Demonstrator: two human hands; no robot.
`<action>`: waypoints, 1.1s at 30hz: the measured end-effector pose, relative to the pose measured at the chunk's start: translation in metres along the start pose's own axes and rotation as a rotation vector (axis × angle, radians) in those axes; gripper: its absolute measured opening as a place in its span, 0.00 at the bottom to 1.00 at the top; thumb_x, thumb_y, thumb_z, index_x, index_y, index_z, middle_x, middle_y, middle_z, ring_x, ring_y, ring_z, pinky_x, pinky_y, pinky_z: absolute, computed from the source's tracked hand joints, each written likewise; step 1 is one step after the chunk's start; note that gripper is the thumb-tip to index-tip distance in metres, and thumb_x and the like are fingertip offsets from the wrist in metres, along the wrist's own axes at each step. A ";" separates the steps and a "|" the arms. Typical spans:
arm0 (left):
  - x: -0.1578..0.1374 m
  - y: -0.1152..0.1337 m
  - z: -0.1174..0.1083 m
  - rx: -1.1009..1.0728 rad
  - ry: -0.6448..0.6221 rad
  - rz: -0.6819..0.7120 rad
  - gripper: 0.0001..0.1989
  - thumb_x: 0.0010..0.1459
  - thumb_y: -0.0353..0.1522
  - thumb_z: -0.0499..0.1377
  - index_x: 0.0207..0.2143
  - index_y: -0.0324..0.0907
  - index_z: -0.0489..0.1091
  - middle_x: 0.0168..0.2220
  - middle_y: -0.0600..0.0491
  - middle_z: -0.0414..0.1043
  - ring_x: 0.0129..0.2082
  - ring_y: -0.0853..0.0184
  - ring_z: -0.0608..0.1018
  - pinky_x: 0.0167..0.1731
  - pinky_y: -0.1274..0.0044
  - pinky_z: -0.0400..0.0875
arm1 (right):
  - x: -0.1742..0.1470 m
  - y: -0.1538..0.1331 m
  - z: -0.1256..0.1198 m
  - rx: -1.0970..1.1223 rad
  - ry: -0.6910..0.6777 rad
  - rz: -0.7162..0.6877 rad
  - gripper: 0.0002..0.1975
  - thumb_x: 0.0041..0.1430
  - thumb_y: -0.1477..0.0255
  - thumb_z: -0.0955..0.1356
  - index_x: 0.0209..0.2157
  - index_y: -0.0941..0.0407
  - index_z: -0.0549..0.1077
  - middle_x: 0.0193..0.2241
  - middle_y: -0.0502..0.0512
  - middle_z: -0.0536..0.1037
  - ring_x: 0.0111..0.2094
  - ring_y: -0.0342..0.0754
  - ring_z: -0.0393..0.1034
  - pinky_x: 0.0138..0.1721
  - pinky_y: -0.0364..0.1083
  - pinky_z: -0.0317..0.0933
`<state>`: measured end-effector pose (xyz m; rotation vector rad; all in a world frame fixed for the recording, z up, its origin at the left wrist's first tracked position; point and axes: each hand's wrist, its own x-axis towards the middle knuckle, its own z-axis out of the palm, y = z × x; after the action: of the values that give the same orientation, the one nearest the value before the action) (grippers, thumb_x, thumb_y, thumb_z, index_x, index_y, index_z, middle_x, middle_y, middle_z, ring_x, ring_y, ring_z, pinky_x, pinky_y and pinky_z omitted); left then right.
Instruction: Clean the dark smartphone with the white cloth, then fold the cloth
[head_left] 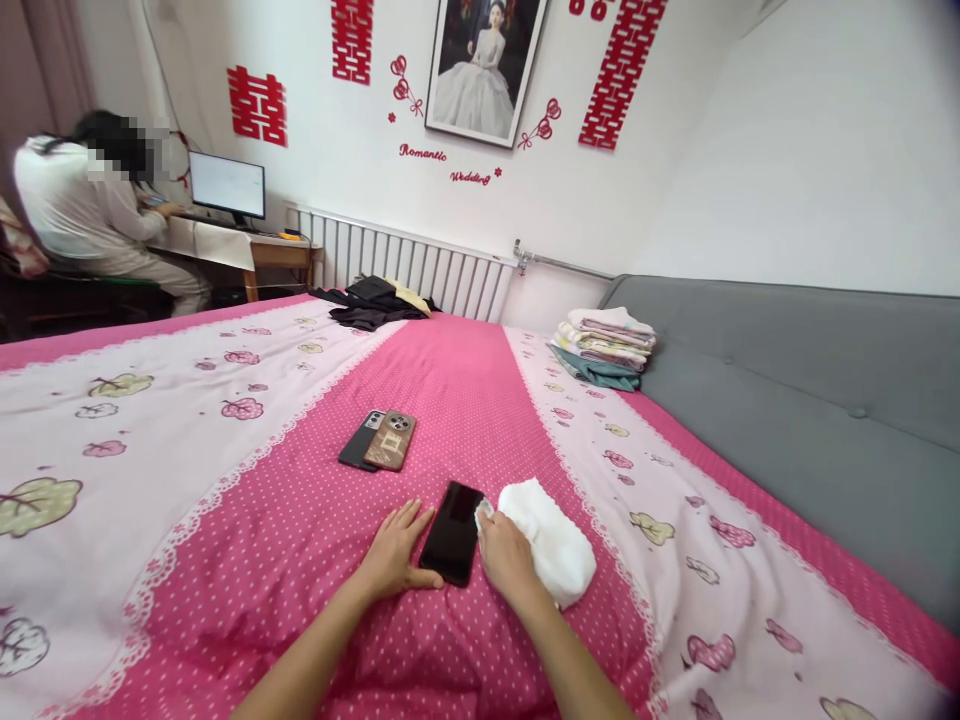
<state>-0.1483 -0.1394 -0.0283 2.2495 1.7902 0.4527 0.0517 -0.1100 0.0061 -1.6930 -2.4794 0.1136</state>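
A black smartphone (452,535) lies flat on the pink dotted bedspread (457,380), its dark glossy side up. My left hand (396,552) rests open along its left edge, fingers spread on the bedspread and thumb at the phone's lower corner. At the right edge, my right hand (511,555) is closed on a bit of white cloth (559,550) that touches the phone's upper right side. The bulk of white cloth lies bunched beside and partly behind that hand. Whether the pinched bit belongs to the bunched piece, I cannot tell.
Two more phones, a brown-cased one (388,452) overlapping a dark one (358,446), lie farther up. Folded towels (606,345) stand by the grey headboard (780,400). Dark clothes (371,300) lie at the far edge. A person (90,210) sits by a monitor (227,185).
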 end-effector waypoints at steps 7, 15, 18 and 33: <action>-0.001 0.000 0.000 0.038 0.012 0.021 0.47 0.41 0.55 0.59 0.60 0.40 0.54 0.63 0.38 0.47 0.62 0.52 0.51 0.58 0.61 0.46 | -0.033 0.007 -0.007 0.109 -0.020 -0.161 0.19 0.59 0.74 0.60 0.52 0.50 0.67 0.40 0.55 0.74 0.43 0.48 0.68 0.40 0.41 0.56; 0.001 0.001 -0.001 0.085 0.005 0.029 0.45 0.45 0.54 0.57 0.60 0.39 0.52 0.63 0.37 0.47 0.63 0.52 0.50 0.59 0.61 0.45 | -0.064 0.002 -0.011 0.147 0.002 -0.261 0.16 0.60 0.72 0.61 0.48 0.46 0.70 0.37 0.51 0.75 0.40 0.47 0.68 0.36 0.40 0.55; 0.001 0.001 -0.002 0.099 0.004 0.029 0.45 0.45 0.54 0.57 0.60 0.38 0.53 0.63 0.37 0.47 0.62 0.50 0.51 0.58 0.60 0.46 | -0.067 -0.003 -0.008 0.120 0.062 -0.281 0.15 0.61 0.71 0.59 0.46 0.47 0.71 0.35 0.51 0.74 0.38 0.46 0.68 0.32 0.41 0.53; -0.001 -0.005 0.003 0.128 0.045 0.042 0.43 0.42 0.48 0.62 0.59 0.42 0.57 0.61 0.38 0.52 0.61 0.50 0.56 0.57 0.60 0.51 | -0.037 -0.045 0.004 -0.028 0.157 -0.399 0.10 0.62 0.71 0.60 0.37 0.50 0.73 0.33 0.50 0.72 0.36 0.45 0.65 0.29 0.41 0.52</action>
<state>-0.1521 -0.1390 -0.0329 2.3847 1.8456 0.4103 0.0228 -0.1611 0.0058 -1.1328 -2.6455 -0.0926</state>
